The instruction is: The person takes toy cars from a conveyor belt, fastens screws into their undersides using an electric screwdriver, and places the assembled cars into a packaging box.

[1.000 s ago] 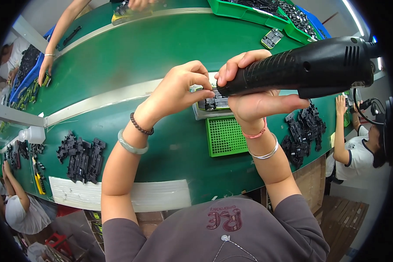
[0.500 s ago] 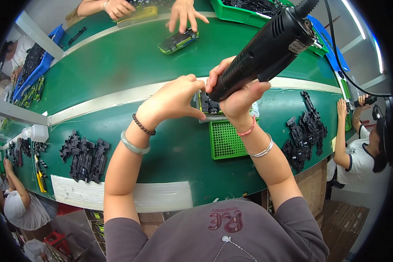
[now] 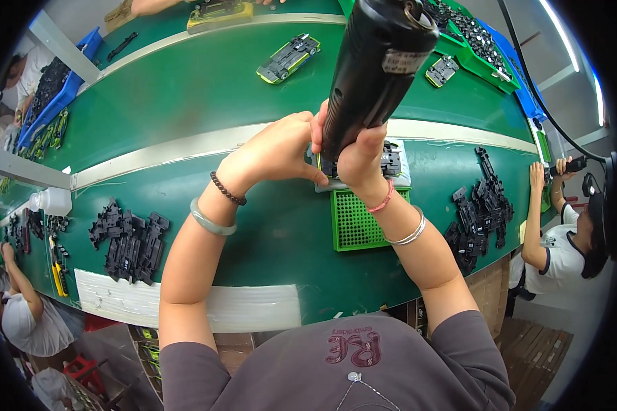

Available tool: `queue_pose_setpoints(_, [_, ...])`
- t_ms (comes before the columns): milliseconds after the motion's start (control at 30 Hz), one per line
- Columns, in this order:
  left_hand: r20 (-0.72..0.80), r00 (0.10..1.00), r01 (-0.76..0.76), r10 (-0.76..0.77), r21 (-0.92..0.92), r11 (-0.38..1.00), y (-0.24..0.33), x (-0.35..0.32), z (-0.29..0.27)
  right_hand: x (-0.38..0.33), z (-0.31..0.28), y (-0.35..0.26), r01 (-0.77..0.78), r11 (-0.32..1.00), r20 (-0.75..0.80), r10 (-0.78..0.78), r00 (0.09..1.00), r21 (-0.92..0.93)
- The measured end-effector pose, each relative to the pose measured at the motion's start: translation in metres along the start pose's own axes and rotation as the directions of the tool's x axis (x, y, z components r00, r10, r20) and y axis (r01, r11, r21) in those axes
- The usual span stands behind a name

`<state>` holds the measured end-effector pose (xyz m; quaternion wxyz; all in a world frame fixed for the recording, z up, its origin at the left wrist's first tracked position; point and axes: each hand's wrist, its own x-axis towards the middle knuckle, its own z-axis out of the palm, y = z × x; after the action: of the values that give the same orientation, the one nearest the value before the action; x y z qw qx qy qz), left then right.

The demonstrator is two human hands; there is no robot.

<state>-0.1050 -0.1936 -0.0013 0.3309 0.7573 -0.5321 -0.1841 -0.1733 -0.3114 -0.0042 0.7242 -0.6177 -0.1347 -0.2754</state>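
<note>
My right hand [image 3: 362,161] is wrapped round a black electric screwdriver [image 3: 373,75], its lower end over an upturned toy car [image 3: 392,160]. The car shows a black underside and a yellow-green edge, and lies in a pale holder [image 3: 402,179]. My left hand [image 3: 271,156] curves about the car's left end, thumb at the near side and fingers on the far side. The screwdriver and my right hand hide the tool's tip and much of the car. Just nearer to me is a green perforated tray [image 3: 356,222].
Black chassis parts lie in a left pile [image 3: 130,240] and a right pile [image 3: 480,205]. Beyond the pale rail, upturned cars [image 3: 289,59] rest on the green surface. Green bins [image 3: 483,61] hold dark parts at the far right. A cable [image 3: 528,82] hangs right. Co-workers sit either side.
My right hand and the screwdriver have shifted left, and the tool stands more upright. More of the held car shows. A co-worker's hand across has let go of a car and drawn back.
</note>
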Motion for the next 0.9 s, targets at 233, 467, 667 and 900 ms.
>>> queue_pose_setpoints(233, [-0.099,0.993,-0.063,0.058,-0.052,0.997,-0.002,-0.002,0.004,0.002,0.004,0.002,0.046,0.996,0.005,-0.046,0.999,-0.076])
queue_pose_setpoints(467, [-0.109,0.992,-0.065,0.067,0.017,0.998,-0.014,0.001,0.013,0.005,0.002,-0.003,0.079,0.989,-0.001,-0.079,0.997,-0.121])
queue_pose_setpoints(667, [-0.091,0.996,-0.001,0.011,0.109,0.994,0.001,-0.002,0.013,-0.009,-0.035,-0.038,0.150,0.977,-0.098,-0.136,0.986,0.150])
queue_pose_setpoints(900, [-0.306,0.929,-0.116,0.207,0.290,0.950,0.029,-0.023,0.028,-0.096,-0.136,-0.072,0.082,0.955,-0.300,-0.171,0.939,-0.286])
